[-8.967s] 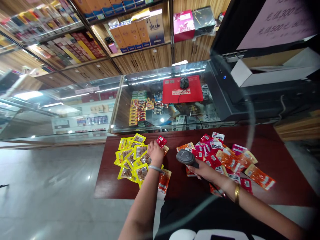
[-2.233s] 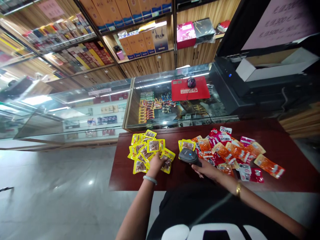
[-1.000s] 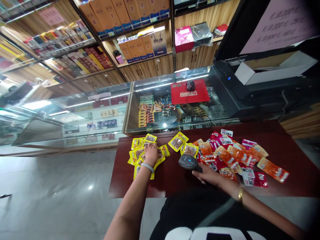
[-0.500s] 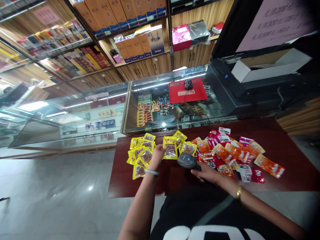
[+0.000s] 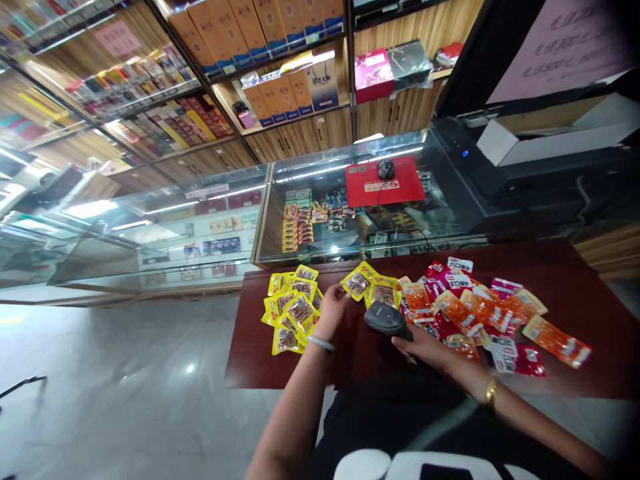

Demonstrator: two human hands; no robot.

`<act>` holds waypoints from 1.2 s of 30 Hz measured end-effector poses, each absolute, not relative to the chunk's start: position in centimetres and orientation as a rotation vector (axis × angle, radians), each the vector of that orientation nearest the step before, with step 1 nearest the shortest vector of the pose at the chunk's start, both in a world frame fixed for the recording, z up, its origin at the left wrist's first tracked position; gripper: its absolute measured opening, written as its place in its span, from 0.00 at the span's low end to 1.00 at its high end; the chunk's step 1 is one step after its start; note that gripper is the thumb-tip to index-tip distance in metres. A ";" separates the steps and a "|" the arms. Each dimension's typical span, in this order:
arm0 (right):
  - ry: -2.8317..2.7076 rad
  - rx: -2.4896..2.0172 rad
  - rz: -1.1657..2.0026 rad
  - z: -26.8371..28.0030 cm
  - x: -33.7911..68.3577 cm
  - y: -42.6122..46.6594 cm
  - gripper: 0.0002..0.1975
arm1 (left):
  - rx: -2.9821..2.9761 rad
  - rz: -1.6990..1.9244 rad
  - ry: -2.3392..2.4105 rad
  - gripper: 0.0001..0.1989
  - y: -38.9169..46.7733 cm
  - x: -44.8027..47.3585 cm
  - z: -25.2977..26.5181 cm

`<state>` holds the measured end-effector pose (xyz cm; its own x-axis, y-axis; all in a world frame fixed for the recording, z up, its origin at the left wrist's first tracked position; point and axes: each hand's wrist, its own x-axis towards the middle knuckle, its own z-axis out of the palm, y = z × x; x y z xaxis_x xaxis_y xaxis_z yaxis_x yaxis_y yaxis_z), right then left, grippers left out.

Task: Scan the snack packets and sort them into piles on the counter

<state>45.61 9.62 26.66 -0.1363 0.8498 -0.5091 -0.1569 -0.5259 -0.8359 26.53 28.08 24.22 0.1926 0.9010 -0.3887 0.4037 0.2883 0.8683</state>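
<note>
Glass display case (image 5: pixel 263 213) mid-frame, dark red table (image 5: pixel 253 360) below it. Right hand (image 5: pixel 423 345), right of centre, wraps dark grey scanner (image 5: pixel 384 319). Left hand (image 5: pixel 333 312), centre, fingertips at edge of yellow packet (image 5: pixel 359 281); can't tell if pinched. Yellow pile (image 5: pixel 297 312) left of it, orange and red packets (image 5: pixel 457 312) at lower right.

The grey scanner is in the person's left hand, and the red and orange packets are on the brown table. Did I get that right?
Not quite: in the head view, the grey scanner is in the right hand, not the left hand. The red and orange packets are on the brown table.
</note>
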 end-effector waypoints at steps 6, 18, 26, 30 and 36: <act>-0.869 -1.386 1.813 26.4 45.0 10.0 0.27 | 1.551 0.288 2.332 0.31 26.5 16.8 23.8; -0.978 -1.420 1.856 25.9 43.7 11.0 0.32 | 1.482 0.476 1.977 0.11 24.4 14.9 22.7; -0.982 -1.400 1.764 27.4 43.1 12.9 0.28 | 1.137 0.742 1.472 0.17 21.6 18.2 21.6; -0.932 -1.401 1.730 28.0 43.3 12.9 0.26 | 1.184 0.757 1.445 0.13 21.4 19.7 22.3; -0.879 -1.376 1.749 28.6 43.6 12.8 0.29 | 1.272 0.605 1.095 0.13 21.2 24.2 23.4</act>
<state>43.57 12.77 28.64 -0.1595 0.8636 -0.4783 -0.1315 -0.4987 -0.8567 24.24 21.17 23.40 0.4041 0.8616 -0.3071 0.1993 0.2447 0.9489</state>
